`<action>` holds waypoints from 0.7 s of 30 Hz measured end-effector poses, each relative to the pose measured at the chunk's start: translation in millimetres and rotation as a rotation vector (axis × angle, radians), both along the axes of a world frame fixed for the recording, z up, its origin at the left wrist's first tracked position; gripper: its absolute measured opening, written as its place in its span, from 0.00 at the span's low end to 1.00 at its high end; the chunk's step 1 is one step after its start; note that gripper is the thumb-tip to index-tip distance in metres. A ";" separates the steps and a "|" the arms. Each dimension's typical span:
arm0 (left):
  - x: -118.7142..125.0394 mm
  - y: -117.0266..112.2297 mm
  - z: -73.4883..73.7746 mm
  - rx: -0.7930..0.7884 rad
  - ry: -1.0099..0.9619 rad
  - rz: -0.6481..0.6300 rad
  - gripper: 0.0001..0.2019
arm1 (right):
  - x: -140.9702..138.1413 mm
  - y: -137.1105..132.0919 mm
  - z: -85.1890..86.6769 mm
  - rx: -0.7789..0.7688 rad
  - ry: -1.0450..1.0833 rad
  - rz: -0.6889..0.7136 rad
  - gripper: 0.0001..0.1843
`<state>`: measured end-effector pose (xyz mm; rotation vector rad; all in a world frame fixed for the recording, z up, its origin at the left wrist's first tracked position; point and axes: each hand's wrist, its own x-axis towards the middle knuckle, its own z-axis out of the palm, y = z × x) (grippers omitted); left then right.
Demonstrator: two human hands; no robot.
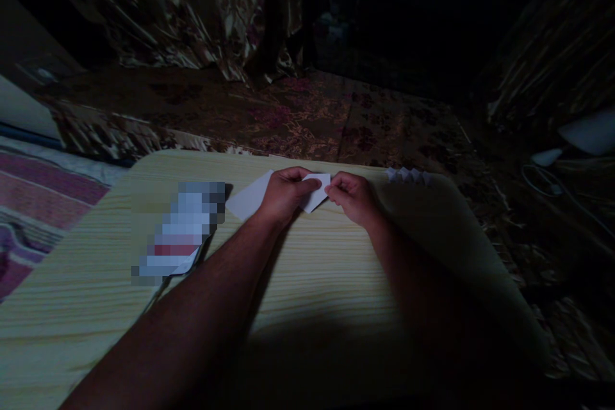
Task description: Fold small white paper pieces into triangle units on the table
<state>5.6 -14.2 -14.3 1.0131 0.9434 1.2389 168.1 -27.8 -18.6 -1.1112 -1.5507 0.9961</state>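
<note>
A small piece of white paper (312, 198) is gripped in my left hand (287, 192), with the thumb pressed flat on top of it. My right hand (352, 195) is closed, its thumb and index finger pinched at the right edge of the same paper. Both hands are held over the far part of a pale wooden table (317, 269). Another sheet of white paper (250, 197) lies just left of my left hand, partly hidden behind it. Beyond my right hand, several small folded paper pieces (408, 175) stand in a row.
A phone-like device (182, 230) with a blurred-out screen lies on the left of the table, a cable (156, 295) running from its lower end. Behind the table is a patterned cloth-covered ledge (298, 109) with curtains. At the right are a white lamp-like object (589, 131) and a cord.
</note>
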 end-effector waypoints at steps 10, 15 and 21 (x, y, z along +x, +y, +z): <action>-1.8 6.9 3.2 0.007 -0.167 0.114 0.05 | -0.6 0.7 1.8 -0.010 0.006 -0.004 0.11; -0.1 3.3 4.9 -0.010 -0.126 0.066 0.10 | 0.1 0.2 0.8 -0.012 0.013 -0.005 0.11; -0.7 -2.8 6.0 0.020 0.025 -0.077 0.16 | 1.2 0.4 -0.9 -0.001 -0.003 0.035 0.09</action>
